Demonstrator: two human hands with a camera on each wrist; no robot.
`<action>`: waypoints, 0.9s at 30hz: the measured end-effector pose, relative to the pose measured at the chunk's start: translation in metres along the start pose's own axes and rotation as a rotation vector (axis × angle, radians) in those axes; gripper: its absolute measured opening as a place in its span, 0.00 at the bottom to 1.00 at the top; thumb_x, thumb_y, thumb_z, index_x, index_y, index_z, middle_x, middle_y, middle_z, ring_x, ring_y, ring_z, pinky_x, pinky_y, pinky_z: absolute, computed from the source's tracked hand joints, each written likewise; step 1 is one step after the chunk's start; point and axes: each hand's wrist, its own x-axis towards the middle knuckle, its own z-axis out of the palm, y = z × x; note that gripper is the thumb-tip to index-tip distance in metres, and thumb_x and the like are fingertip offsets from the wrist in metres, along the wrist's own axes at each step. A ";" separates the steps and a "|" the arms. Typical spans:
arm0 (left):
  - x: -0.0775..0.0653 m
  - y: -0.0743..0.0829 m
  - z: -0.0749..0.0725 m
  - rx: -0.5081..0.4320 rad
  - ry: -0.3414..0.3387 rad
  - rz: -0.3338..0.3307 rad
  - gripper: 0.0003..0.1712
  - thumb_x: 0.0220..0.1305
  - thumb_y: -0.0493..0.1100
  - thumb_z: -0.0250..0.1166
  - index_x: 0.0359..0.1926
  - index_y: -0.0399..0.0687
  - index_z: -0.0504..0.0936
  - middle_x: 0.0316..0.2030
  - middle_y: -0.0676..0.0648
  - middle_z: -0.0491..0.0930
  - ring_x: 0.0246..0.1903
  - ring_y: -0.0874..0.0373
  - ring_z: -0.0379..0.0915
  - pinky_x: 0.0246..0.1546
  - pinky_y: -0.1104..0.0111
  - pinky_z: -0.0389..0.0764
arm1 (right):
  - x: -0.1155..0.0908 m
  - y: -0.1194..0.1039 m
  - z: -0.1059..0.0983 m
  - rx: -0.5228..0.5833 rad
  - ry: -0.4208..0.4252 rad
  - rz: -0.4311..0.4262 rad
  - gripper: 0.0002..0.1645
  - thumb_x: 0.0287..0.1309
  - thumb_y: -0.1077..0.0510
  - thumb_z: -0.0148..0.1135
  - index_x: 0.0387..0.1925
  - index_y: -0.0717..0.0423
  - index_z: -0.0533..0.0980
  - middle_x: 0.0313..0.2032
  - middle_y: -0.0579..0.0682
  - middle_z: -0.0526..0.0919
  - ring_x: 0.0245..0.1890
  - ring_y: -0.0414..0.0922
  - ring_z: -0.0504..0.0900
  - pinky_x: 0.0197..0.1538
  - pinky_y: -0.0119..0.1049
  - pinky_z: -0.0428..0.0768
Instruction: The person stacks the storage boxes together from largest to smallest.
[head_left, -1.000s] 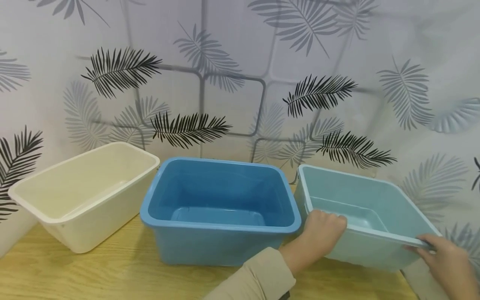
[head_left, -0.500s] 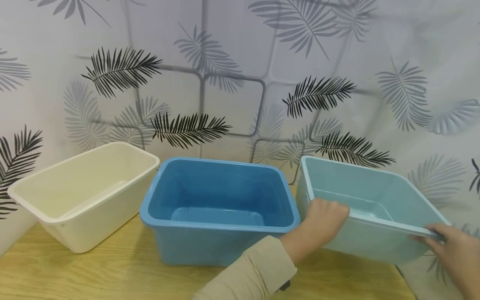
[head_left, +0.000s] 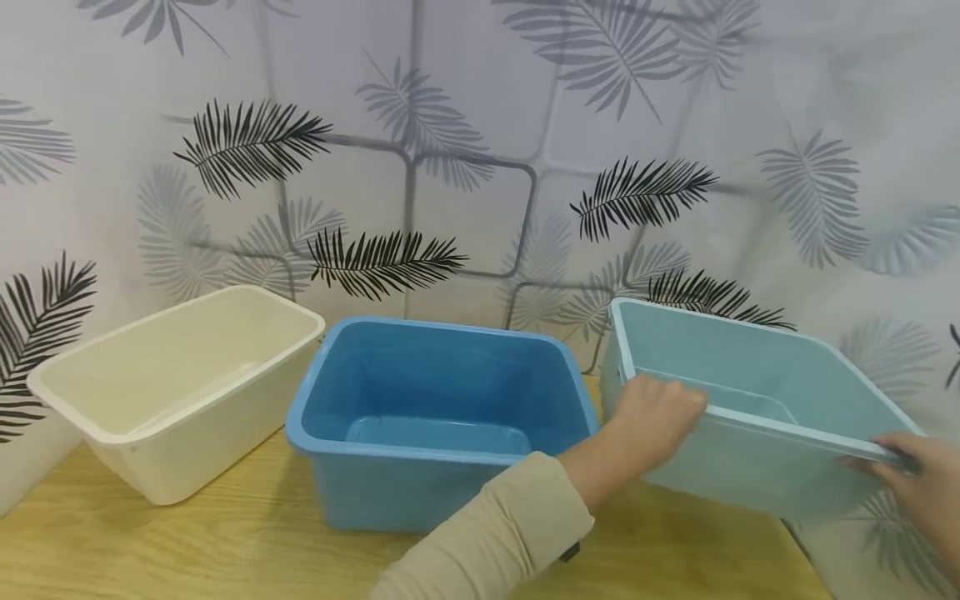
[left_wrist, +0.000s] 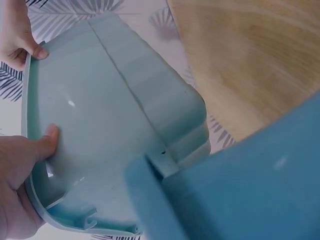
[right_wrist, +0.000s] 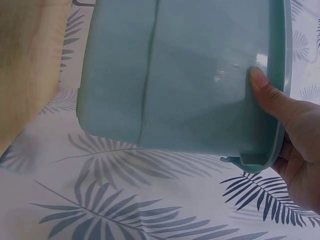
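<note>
A pale blue-green plastic storage bin [head_left: 750, 471] is at the right in the head view, raised and slightly tilted over the table's right edge. My left hand [head_left: 660, 417] grips its near rim close to the left corner. At the right end of the same rim, my right hand [head_left: 926, 475] holds on. Both wrist views show the thumbs pressed on the bin's outer wall, with the fingers over the rim and partly hidden. The bin looks empty inside.
A darker blue bin [head_left: 390, 492] stands in the middle of the wooden table [head_left: 240, 550], right beside the raised one. A cream bin [head_left: 180, 450] is angled at the left. Behind them hangs a leaf-patterned sheet [head_left: 465, 92].
Both hands have lifted the pale blue-green bin higher and shifted it somewhat to the right. The blue and cream bins stay where they were.
</note>
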 end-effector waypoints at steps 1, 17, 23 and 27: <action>0.001 -0.001 -0.002 0.004 0.005 0.001 0.12 0.66 0.43 0.55 0.25 0.64 0.73 0.18 0.63 0.71 0.17 0.69 0.58 0.13 0.75 0.61 | 0.002 0.000 -0.002 0.005 -0.005 -0.003 0.53 0.33 0.25 0.35 0.17 0.77 0.74 0.14 0.63 0.78 0.28 0.04 0.50 0.22 0.14 0.59; 0.014 -0.017 -0.029 -0.015 -0.016 0.001 0.11 0.65 0.56 0.54 0.46 0.68 0.78 0.34 0.66 0.81 0.21 0.72 0.66 0.17 0.79 0.66 | -0.004 0.145 0.033 -0.058 0.038 0.038 0.22 0.18 0.62 0.78 0.25 0.65 0.80 0.26 0.69 0.81 0.35 0.02 0.53 0.36 0.03 0.54; 0.013 -0.023 -0.037 -0.021 -0.008 0.016 0.09 0.68 0.51 0.53 0.44 0.66 0.78 0.33 0.65 0.80 0.21 0.71 0.64 0.17 0.79 0.65 | 0.002 0.138 0.031 -0.003 0.071 0.065 0.20 0.18 0.70 0.76 0.25 0.66 0.80 0.29 0.24 0.82 0.34 0.03 0.57 0.39 0.03 0.55; 0.013 -0.027 -0.041 -0.030 -0.013 0.016 0.08 0.67 0.51 0.54 0.43 0.64 0.79 0.33 0.64 0.80 0.22 0.71 0.65 0.19 0.79 0.67 | 0.005 0.140 0.032 -0.021 0.060 0.118 0.21 0.22 0.70 0.76 0.28 0.66 0.80 0.30 0.18 0.77 0.34 0.05 0.57 0.38 0.05 0.55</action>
